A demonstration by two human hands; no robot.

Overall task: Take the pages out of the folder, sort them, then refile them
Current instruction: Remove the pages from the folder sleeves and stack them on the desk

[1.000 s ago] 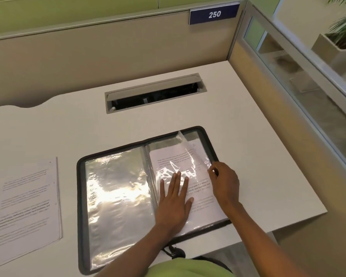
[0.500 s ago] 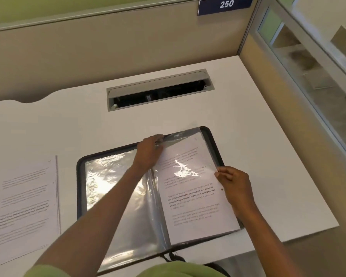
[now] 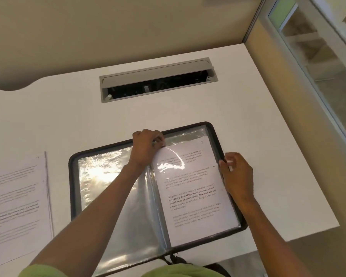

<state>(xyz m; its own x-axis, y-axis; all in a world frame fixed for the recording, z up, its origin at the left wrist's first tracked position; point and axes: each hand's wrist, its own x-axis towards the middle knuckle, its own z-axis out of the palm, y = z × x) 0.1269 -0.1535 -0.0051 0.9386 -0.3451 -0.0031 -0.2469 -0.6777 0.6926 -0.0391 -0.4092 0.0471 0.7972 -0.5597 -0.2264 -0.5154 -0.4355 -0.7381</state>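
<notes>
Left hand (image 3: 146, 146) fingers (image 3: 158, 139) clamped in a pinch on the sleeve (image 3: 186, 135) at its top left corner. Right hand (image 3: 236, 172) fingers curled onto the sleeve's right edge. Inside, one page (image 3: 196, 196), top toward the upper frame, long axis near-vertical, leaning slightly left. One open folder (image 3: 73, 176) at lower centre of the tabletop (image 3: 68, 116), spread left to right. One stack (image 3: 14, 200) of pages at the left edge. One cable slot (image 3: 158, 80) above.

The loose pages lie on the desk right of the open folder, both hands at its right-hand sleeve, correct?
No: the head view shows the loose pages on the desk left of the open folder; left hand and right hand are at its right-hand sleeve.
</notes>
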